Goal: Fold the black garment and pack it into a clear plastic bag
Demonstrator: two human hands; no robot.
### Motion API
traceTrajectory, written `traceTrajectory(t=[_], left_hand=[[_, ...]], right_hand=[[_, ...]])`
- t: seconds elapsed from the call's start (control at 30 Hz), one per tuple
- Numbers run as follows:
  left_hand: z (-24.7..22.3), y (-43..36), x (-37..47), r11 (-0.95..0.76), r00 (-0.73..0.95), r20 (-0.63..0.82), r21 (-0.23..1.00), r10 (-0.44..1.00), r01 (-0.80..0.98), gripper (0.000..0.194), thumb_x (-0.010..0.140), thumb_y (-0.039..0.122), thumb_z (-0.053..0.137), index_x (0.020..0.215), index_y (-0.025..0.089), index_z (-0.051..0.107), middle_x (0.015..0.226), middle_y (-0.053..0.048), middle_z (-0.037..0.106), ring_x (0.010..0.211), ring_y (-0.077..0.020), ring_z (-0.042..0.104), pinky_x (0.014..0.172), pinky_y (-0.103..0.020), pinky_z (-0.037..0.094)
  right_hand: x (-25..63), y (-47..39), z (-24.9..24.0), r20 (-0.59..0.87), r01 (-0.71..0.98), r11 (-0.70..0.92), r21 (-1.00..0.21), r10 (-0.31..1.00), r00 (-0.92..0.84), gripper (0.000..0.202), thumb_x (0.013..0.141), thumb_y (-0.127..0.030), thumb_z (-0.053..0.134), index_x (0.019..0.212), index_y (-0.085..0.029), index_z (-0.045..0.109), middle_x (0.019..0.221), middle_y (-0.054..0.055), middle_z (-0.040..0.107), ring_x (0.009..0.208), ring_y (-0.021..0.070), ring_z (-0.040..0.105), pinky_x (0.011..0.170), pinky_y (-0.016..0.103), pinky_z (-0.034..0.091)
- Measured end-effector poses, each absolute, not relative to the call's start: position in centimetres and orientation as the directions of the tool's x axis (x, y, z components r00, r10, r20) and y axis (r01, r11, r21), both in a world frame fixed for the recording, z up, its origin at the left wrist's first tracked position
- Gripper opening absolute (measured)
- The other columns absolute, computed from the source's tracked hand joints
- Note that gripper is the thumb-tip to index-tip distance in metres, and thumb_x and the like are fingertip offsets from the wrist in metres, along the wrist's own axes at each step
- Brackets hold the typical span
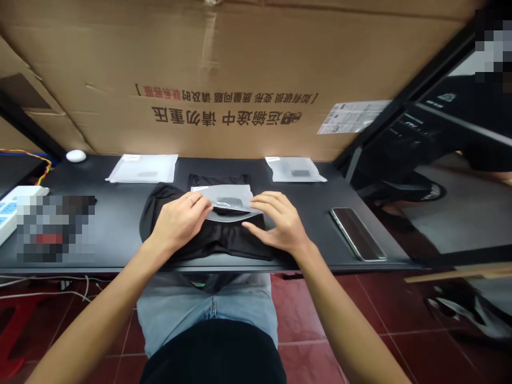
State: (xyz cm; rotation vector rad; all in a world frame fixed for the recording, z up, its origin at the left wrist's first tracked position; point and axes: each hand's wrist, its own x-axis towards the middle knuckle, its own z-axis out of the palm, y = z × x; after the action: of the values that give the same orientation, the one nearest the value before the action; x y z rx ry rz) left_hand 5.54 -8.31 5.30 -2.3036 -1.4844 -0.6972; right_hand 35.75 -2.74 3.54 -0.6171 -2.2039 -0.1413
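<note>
A frosted zip bag (pixel 230 196) lies over folded black cloth (pixel 224 239) near the front of the dark table. Its near edge gapes, and something black shows in the opening. My left hand (pixel 182 216) pinches the left end of that gaping edge, a ring on one finger. At the other end, my right hand (pixel 280 221) has its fingertips on the bag's upper layer and its thumb lower, by the opening. Whatever the bag holds is mostly hidden.
Two more frosted bags, a left one (pixel 144 168) and a right one (pixel 296 169), lie along the back. A cardboard sheet (pixel 240 64) stands behind them. A phone (pixel 358 233) rests at right; a white power strip (pixel 16 208) and white oval object (pixel 76 156) are at left.
</note>
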Motion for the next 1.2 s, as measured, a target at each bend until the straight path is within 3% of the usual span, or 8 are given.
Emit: traceTrajectory(t=[0.13,0.3,0.4,0.5,0.63,0.73,0.97,1.2], left_hand=[[5.8,-8.0,5.9,-0.408,0.309,0.572,0.049,0.760,0.912,0.023,0.116,0.030,0.055,0.107,0.022,0.075,0.106,-0.007,0.081,0.102,-0.0242,0.077,0.079,-0.035,0.054],[6.2,-8.6,6.1,-0.420,0.263,0.527,0.202,0.808,0.885,0.020,0.113,0.032,0.058,0.107,0.023,0.075,0.110,-0.008,0.080,0.104,-0.0246,0.076,0.085,-0.035,0.056],[6.3,-9.1,5.8,-0.268,0.098,0.412,0.377,0.906,0.887,0.024,0.107,0.046,0.066,0.119,0.026,0.073,0.117,-0.007,0.080,0.094,-0.0243,0.076,0.082,-0.036,0.057],[6.4,-8.8,4.9,0.018,-0.145,0.219,0.496,0.965,0.868,0.045,0.103,0.060,0.068,0.135,0.028,0.066,0.104,-0.006,0.082,0.090,-0.0286,0.078,0.079,-0.039,0.057],[6.0,-7.5,3.6,0.112,-0.090,-0.071,0.774,0.993,0.623,0.054,0.104,0.061,0.066,0.144,0.026,0.058,0.078,-0.001,0.078,0.077,-0.0275,0.081,0.074,-0.037,0.061],[5.6,-6.5,3.7,0.129,0.021,-0.144,0.931,0.989,0.341,0.060,0.098,0.055,0.075,0.146,0.022,0.060,0.091,-0.006,0.082,0.074,-0.0253,0.082,0.072,-0.038,0.067],[7.3,-5.3,3.5,0.017,-0.010,-0.015,0.985,1.000,0.172,0.051,0.090,0.052,0.085,0.129,0.018,0.083,0.106,-0.010,0.082,0.100,-0.0265,0.078,0.084,-0.044,0.073],[9.1,-2.9,-2.0,-0.063,-0.209,0.073,0.997,0.975,0.053,0.056,0.086,0.047,0.087,0.135,0.020,0.082,0.120,-0.013,0.082,0.095,-0.0229,0.075,0.073,-0.033,0.068]], right_hand=[[31.7,-5.9,4.3,0.680,0.548,0.833,0.077,0.358,-0.640,0.026,0.107,-0.009,0.065,0.127,-0.021,0.078,0.118,0.009,0.087,0.101,0.0235,0.082,0.089,0.037,0.067],[28.0,-7.4,4.8,0.260,0.676,0.685,0.272,0.624,-0.737,0.053,0.111,-0.006,0.041,0.161,-0.009,0.058,0.155,0.025,0.071,0.071,0.0199,0.081,0.056,0.034,0.059],[27.3,-7.3,5.2,0.142,0.738,0.603,0.304,0.737,-0.661,0.057,0.111,-0.007,0.035,0.166,-0.006,0.050,0.145,0.028,0.074,0.073,0.0257,0.082,0.057,0.037,0.060],[27.2,-7.0,5.4,0.111,0.762,0.583,0.281,0.769,-0.629,0.051,0.111,-0.004,0.034,0.154,-0.007,0.062,0.124,0.023,0.081,0.079,0.0277,0.083,0.061,0.036,0.058],[27.6,-6.4,5.3,0.134,0.746,0.619,0.245,0.741,-0.658,0.041,0.111,-0.003,0.039,0.133,-0.009,0.073,0.109,0.018,0.082,0.084,0.0242,0.081,0.064,0.031,0.050],[28.2,-5.9,5.1,0.261,0.733,0.627,0.264,0.685,-0.680,0.038,0.111,-0.002,0.041,0.122,-0.012,0.076,0.101,0.012,0.083,0.078,0.0192,0.077,0.060,0.030,0.044],[30.1,-6.1,6.1,0.656,0.626,0.731,0.273,0.335,-0.677,0.044,0.110,-0.012,0.056,0.153,-0.017,0.067,0.130,0.013,0.085,0.084,0.0205,0.078,0.071,0.033,0.057],[33.1,-5.7,7.6,0.589,0.353,0.906,0.233,0.158,-0.793,0.057,0.112,-0.014,0.055,0.167,-0.025,0.057,0.135,0.011,0.082,0.093,0.0218,0.079,0.083,0.037,0.066]])
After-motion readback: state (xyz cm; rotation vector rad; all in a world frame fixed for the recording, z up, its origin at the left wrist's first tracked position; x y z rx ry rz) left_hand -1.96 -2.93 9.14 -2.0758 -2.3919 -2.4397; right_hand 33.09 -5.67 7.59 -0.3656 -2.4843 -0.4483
